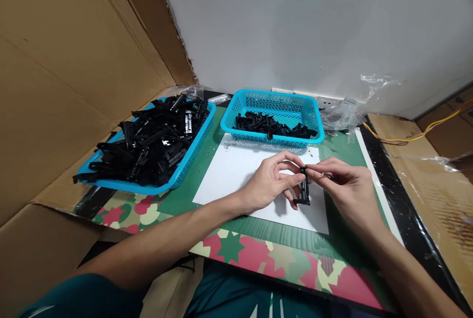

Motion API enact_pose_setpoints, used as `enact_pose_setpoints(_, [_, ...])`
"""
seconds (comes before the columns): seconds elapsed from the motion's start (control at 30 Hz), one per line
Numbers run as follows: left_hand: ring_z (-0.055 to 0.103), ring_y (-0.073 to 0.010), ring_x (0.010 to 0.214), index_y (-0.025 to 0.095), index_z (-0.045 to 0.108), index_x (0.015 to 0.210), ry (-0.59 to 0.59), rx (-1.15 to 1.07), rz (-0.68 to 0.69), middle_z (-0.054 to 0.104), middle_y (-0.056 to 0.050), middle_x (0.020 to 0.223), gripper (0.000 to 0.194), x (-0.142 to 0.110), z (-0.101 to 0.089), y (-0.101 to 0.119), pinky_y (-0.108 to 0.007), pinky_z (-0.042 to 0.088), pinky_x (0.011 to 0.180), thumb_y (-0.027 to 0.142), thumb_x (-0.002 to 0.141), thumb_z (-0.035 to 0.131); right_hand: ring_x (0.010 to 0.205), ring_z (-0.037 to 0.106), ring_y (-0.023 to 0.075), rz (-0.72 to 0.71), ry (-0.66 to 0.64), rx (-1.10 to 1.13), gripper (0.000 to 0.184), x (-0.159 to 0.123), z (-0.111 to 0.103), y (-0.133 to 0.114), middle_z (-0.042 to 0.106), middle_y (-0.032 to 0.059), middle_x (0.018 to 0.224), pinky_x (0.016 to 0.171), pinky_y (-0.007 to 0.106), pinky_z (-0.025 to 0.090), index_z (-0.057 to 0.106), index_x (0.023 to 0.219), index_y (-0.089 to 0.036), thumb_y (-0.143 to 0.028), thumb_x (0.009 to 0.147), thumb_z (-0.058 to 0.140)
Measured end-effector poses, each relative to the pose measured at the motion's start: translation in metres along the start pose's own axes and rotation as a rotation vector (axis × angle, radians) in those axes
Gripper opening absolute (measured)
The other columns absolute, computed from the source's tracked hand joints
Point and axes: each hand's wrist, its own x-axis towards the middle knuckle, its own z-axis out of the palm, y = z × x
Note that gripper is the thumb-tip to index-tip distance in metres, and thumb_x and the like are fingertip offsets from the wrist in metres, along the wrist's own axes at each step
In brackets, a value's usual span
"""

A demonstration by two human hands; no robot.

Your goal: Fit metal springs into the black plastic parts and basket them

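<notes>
Over the white sheet [236, 180], my left hand [271, 182] grips a black plastic part [304, 192] between thumb and fingers. The part is long and narrow, with a short foot sticking out to the left at its lower end. My right hand [342, 182] pinches at the part's upper end, thumb and forefinger pressed together there. Whether those fingertips also hold some small piece is hidden. Both hands are just in front of the smaller blue basket [273, 92], which has similar black parts [271, 124] in its bottom.
A larger blue basket [201, 148] at the left is heaped with black parts [148, 145], some overhanging its rim. Cardboard [74, 61] walls the left side. Clear plastic bags [342, 113] and a power strip [327, 102] lie at the back right, near a yellow cable [402, 139].
</notes>
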Motion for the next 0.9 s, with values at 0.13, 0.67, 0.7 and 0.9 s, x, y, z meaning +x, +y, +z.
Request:
enact_pose_setpoints(0.13, [0.071,-0.0132,0.058,0.018,0.057,0.111,0.006,-0.007,-0.005,0.065,-0.001,0.090,0.045,-0.0002,-0.0005,0.0011,-0.027,0.065,0.050,0.042,0.086,0.085,0.075,0.067,0.0179,-0.058,-0.008,-0.091,0.014,-0.0017,-0.0011,-0.0024,0.076,0.0061,0.088,0.056,0.028,0.047,0.087,0.102,-0.026,-0.030,0.093,0.078])
enact_pose_setpoints(0.67, [0.071,-0.0138,0.053,0.018,0.056,0.116,-0.011,0.044,-0.041,0.069,-0.003,0.094,0.043,-0.0018,-0.0035,-0.0002,-0.027,0.064,0.049,0.043,0.090,0.081,0.056,0.054,0.0104,-0.267,0.075,-0.359,0.007,-0.0054,-0.0049,-0.0070,0.071,0.0013,0.082,0.048,0.027,0.040,0.082,0.090,-0.020,-0.024,0.093,0.077])
enact_pose_setpoints(0.7, [0.071,-0.0137,0.053,0.018,0.056,0.116,-0.008,0.047,-0.040,0.068,-0.003,0.094,0.044,-0.0017,-0.0032,0.0001,-0.027,0.065,0.049,0.043,0.089,0.082,0.056,0.053,0.0102,-0.278,0.073,-0.363,0.007,-0.0054,-0.0051,-0.0075,0.071,0.0013,0.082,0.048,0.027,0.040,0.081,0.089,-0.020,-0.023,0.093,0.077])
enact_pose_setpoints(0.9, [0.071,-0.0123,0.056,0.018,0.058,0.113,0.006,0.058,-0.021,0.066,-0.002,0.095,0.046,-0.0016,-0.0015,0.0013,-0.026,0.065,0.049,0.044,0.086,0.084,0.053,0.051,0.0089,-0.319,0.050,-0.387,0.009,-0.0048,-0.0069,-0.0070,0.073,0.0021,0.083,0.047,0.025,0.039,0.084,0.094,-0.019,-0.016,0.092,0.075])
